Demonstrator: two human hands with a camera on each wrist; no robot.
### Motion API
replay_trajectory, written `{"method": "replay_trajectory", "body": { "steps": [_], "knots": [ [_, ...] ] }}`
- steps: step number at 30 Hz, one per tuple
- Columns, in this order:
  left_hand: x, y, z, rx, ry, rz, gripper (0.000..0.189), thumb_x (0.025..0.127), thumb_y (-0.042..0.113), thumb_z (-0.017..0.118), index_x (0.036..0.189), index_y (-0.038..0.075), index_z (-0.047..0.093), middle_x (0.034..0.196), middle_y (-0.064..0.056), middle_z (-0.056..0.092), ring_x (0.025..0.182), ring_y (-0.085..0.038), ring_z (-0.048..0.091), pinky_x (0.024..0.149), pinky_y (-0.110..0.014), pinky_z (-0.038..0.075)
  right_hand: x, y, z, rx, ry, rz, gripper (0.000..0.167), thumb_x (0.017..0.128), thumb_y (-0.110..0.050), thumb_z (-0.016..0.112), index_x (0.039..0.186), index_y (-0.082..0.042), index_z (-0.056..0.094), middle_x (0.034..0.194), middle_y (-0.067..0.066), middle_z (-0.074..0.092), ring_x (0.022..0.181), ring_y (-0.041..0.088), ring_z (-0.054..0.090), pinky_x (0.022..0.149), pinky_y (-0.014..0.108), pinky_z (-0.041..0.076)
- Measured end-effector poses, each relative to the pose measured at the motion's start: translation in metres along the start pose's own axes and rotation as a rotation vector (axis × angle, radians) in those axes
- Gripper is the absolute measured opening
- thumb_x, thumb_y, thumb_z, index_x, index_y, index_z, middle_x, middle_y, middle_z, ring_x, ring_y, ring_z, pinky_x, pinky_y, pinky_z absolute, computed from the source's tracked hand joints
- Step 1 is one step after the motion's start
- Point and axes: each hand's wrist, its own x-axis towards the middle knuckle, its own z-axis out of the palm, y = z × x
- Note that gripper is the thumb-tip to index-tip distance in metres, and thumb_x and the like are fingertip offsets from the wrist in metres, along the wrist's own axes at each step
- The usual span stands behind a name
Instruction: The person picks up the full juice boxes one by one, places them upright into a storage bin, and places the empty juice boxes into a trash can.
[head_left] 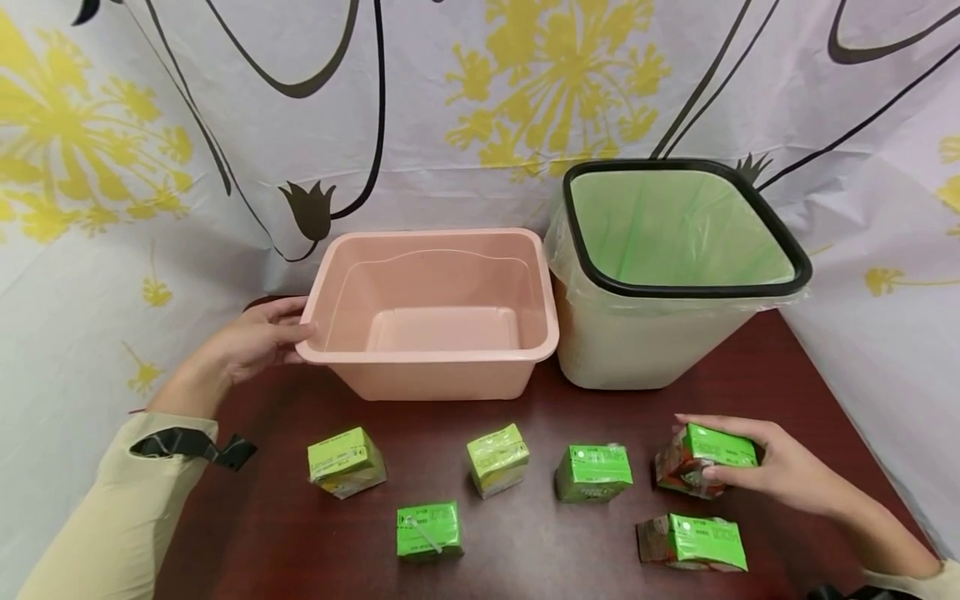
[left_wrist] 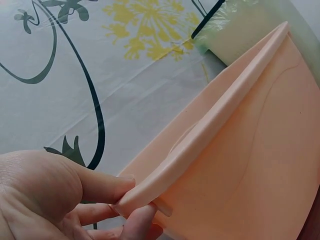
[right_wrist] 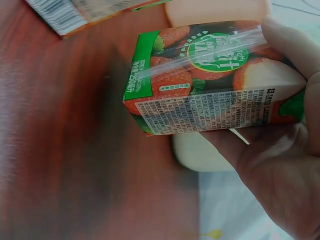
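My left hand (head_left: 258,337) pinches the left rim of a pink plastic basin (head_left: 431,357), thumb and fingers on both sides of the edge in the left wrist view. My right hand (head_left: 787,467) grips a juice box (head_left: 722,447) with a bright green top, thumb on one side and fingers on the other. In the right wrist view this juice box (right_wrist: 200,75) shows printed red fruit and a wrapped straw along its side. Just in front of it lies another green-topped juice box (head_left: 705,540) with a dark red side.
Several more boxes stand on the dark red table (head_left: 555,558): a yellow-green box (head_left: 347,462), a second yellow-green box (head_left: 498,460), a green box (head_left: 594,472) and a green box with a straw (head_left: 429,530). A lined bin (head_left: 630,342) with a black rim stands beside the basin.
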Motion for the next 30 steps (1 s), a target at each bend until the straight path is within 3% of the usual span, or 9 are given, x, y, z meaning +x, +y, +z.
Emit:
{"method": "replay_trajectory", "body": {
  "steps": [3,10,14,19,25,30],
  "knots": [
    [0.000,-0.001,0.000,0.006,-0.002,-0.002,0.068,0.104,0.006,0.056,0.159,-0.006,0.017,0.103,0.011,0.067,0.081,-0.010,0.068,0.066,-0.024,0.057,0.002,-0.011,-0.006,0.010,0.011,0.002,0.064,0.087,0.012,0.072,0.147,0.003,0.049,0.133,0.002,0.065,0.086,0.012,0.067,0.063,0.030,0.057],
    [0.001,-0.001,-0.001,0.012,-0.005,0.001,0.070,0.103,0.007,0.058,0.159,-0.006,0.017,0.105,0.012,0.067,0.083,-0.010,0.069,0.067,-0.025,0.058,0.009,-0.047,-0.022,-0.095,0.089,0.063,0.064,0.087,0.010,0.074,0.146,-0.001,0.052,0.126,-0.003,0.066,0.076,0.015,0.065,0.056,0.031,0.056],
    [0.002,-0.001,-0.002,0.001,-0.010,-0.002,0.070,0.103,0.006,0.057,0.159,-0.006,0.016,0.105,0.011,0.067,0.082,-0.011,0.069,0.067,-0.025,0.059,0.016,-0.067,-0.031,-0.092,0.094,0.073,0.065,0.087,0.012,0.072,0.146,0.000,0.052,0.126,-0.003,0.066,0.074,0.016,0.061,0.054,0.032,0.054],
    [0.002,0.000,-0.002,-0.005,-0.019,-0.003,0.071,0.103,0.004,0.057,0.159,-0.006,0.014,0.105,0.011,0.067,0.083,-0.011,0.069,0.068,-0.026,0.059,0.030,-0.087,-0.042,-0.085,0.065,0.046,0.065,0.087,0.015,0.069,0.148,0.000,0.050,0.125,-0.002,0.065,0.072,0.016,0.058,0.051,0.033,0.051],
    [0.001,-0.001,-0.003,-0.014,-0.027,-0.008,0.071,0.103,0.005,0.057,0.159,-0.005,0.014,0.106,0.009,0.066,0.082,-0.012,0.069,0.067,-0.026,0.059,0.050,-0.110,-0.046,-0.143,0.077,0.041,0.066,0.086,0.012,0.072,0.147,-0.006,0.054,0.104,-0.002,0.064,0.064,0.015,0.057,0.050,0.031,0.049],
    [0.002,-0.001,-0.003,-0.004,-0.019,-0.007,0.071,0.103,0.005,0.057,0.159,-0.005,0.014,0.106,0.011,0.067,0.082,-0.012,0.069,0.066,-0.025,0.059,0.072,-0.136,-0.047,-0.185,0.091,0.046,0.064,0.086,0.008,0.076,0.145,-0.010,0.058,0.100,0.000,0.067,0.067,0.016,0.060,0.053,0.029,0.053]
  ]
}}
